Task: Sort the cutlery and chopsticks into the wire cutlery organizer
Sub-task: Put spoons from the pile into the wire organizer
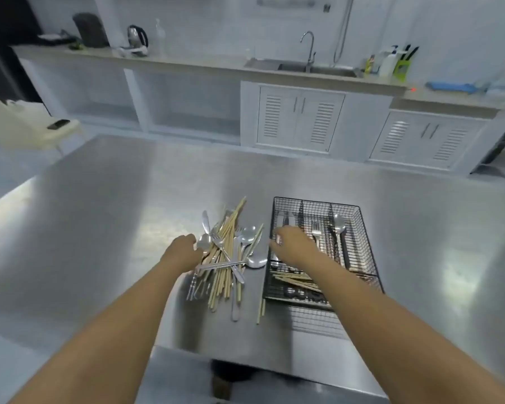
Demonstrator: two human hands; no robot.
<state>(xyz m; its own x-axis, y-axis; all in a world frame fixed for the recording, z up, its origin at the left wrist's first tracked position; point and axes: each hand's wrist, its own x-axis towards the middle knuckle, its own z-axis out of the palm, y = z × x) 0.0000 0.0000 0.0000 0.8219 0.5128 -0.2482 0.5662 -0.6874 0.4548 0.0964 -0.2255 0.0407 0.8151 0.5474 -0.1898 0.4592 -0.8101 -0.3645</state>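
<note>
Cutlery and chopsticks lie in a mixed pile on the steel desk, just left of the wire organizer. Left hand rests at the pile's left edge, touching a spoon; its grip cannot be told. Right hand reaches over the organizer's left compartment, gripping a knife. A fork, another spoon and some chopsticks lie inside.

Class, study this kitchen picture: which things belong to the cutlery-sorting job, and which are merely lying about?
Part of the job: wire organizer; loose pile of cutlery and chopsticks; fork and spoon already slotted; left hand; right hand.

Lying about: kettle; tap; soap bottle; blue cloth.
</note>
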